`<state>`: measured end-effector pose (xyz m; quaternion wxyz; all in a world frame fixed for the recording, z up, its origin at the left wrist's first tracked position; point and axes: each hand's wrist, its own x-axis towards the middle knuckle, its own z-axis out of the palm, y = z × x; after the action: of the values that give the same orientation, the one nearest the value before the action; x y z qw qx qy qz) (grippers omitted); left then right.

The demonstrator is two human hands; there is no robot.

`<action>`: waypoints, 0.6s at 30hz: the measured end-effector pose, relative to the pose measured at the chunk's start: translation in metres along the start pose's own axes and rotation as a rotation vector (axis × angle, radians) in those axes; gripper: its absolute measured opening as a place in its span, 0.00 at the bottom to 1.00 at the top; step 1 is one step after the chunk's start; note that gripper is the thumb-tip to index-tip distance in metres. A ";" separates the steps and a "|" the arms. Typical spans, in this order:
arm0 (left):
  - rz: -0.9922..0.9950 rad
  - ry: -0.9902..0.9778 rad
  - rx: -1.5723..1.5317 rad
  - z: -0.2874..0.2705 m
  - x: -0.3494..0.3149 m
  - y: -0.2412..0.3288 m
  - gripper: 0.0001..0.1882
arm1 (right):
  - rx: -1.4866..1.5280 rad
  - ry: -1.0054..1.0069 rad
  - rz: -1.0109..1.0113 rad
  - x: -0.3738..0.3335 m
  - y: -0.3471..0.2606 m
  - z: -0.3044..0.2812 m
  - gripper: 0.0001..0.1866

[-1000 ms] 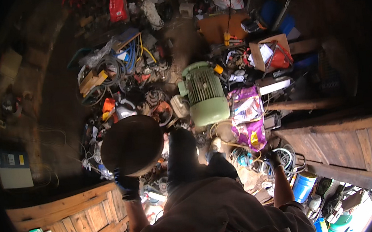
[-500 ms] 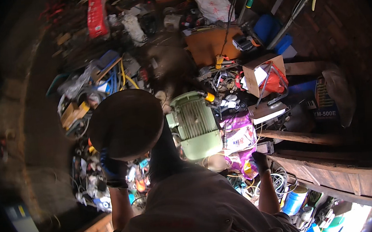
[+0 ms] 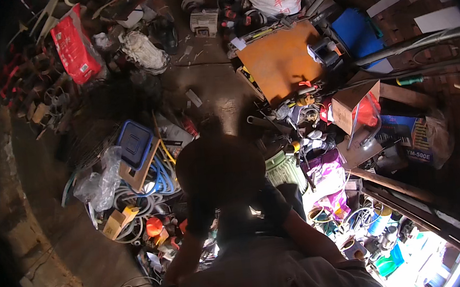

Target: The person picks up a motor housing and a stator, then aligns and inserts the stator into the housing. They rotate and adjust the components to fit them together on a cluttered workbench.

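A dark, round, flat-topped object [image 3: 221, 166] is in front of my body, deep in shadow; its exact kind does not show. At its near left side is my left hand [image 3: 199, 217] in a dark glove, closed on it. My right hand [image 3: 276, 205], also in a dark glove, grips near its right side. The fingers of both hands are mostly hidden by shadow and by the object. Just right of the round object stands a green ribbed electric motor [image 3: 284, 172], partly covered.
Left lie a blue-lidded box [image 3: 135, 143], coiled blue and grey hoses [image 3: 158, 175] and a clear plastic bag [image 3: 99, 181]. Beyond is an orange board [image 3: 280, 61]. At right are an open cardboard box [image 3: 349, 111], a purple bag [image 3: 326, 176] and a wooden beam [image 3: 394, 186].
The round object has moved right, from my left side to before my body. My right hand has come in from the right to its side. My view has turned, and the motor is now partly covered.
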<state>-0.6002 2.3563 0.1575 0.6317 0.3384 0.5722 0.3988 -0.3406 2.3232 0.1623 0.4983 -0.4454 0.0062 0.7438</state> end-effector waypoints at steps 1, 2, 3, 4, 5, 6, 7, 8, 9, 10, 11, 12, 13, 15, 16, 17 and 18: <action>-0.080 -0.061 0.048 0.008 0.024 0.035 0.22 | -0.370 -0.023 -0.221 0.021 0.005 0.000 0.25; -0.155 -0.110 0.104 0.014 0.045 0.074 0.23 | -0.549 -0.003 -0.314 0.034 -0.002 0.009 0.26; -0.221 -0.163 0.168 0.020 0.065 0.116 0.23 | -0.584 0.040 -0.361 0.050 -0.020 0.019 0.26; -0.344 -0.112 -0.322 0.042 0.091 0.143 0.23 | -0.637 0.076 -0.421 0.068 -0.041 0.028 0.27; -0.212 -0.134 -0.162 0.061 0.111 0.174 0.23 | -0.685 0.118 -0.487 0.086 -0.069 0.034 0.27; -0.220 -0.152 -0.228 0.075 0.138 0.187 0.23 | -0.752 0.162 -0.573 0.106 -0.096 0.039 0.28; -0.232 -0.173 -0.309 0.088 0.165 0.196 0.24 | -0.849 0.222 -0.668 0.128 -0.128 0.038 0.29; -0.370 -0.174 -0.629 0.092 0.194 0.191 0.25 | -0.955 0.274 -0.769 0.152 -0.161 0.036 0.30; -0.308 -0.196 -0.547 0.092 0.220 0.185 0.25 | -1.055 0.333 -0.870 0.176 -0.191 0.030 0.30; -0.242 -0.203 -0.462 0.090 0.242 0.179 0.25 | -1.133 0.363 -0.947 0.201 -0.218 0.024 0.31; -0.179 -0.211 -0.381 0.087 0.260 0.169 0.26 | -1.201 0.388 -1.014 0.225 -0.243 0.016 0.32; -0.172 -0.248 -0.350 0.076 0.274 0.160 0.25 | -1.216 0.411 -1.036 0.250 -0.264 0.006 0.33; -0.242 -0.196 -0.341 0.064 0.287 0.149 0.24 | -1.216 0.424 -0.993 0.271 -0.284 -0.004 0.28; -0.388 -0.092 -0.324 0.036 0.310 0.116 0.23 | -0.945 0.407 -0.688 0.314 -0.315 -0.036 0.21; -0.296 -0.121 0.035 0.015 0.320 0.088 0.23 | -0.689 0.379 -0.553 0.339 -0.326 -0.060 0.18; -0.299 -0.091 0.037 0.006 0.333 0.073 0.22 | -0.377 0.332 -0.512 0.370 -0.337 -0.100 0.18; -0.299 -0.057 0.038 -0.004 0.345 0.059 0.21 | -0.059 0.299 -0.478 0.402 -0.348 -0.138 0.18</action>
<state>-0.6019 2.6902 0.0526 0.6934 0.2725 0.6056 0.2795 -0.0328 2.7314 -0.0383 0.6397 -0.5536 -0.0471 0.5311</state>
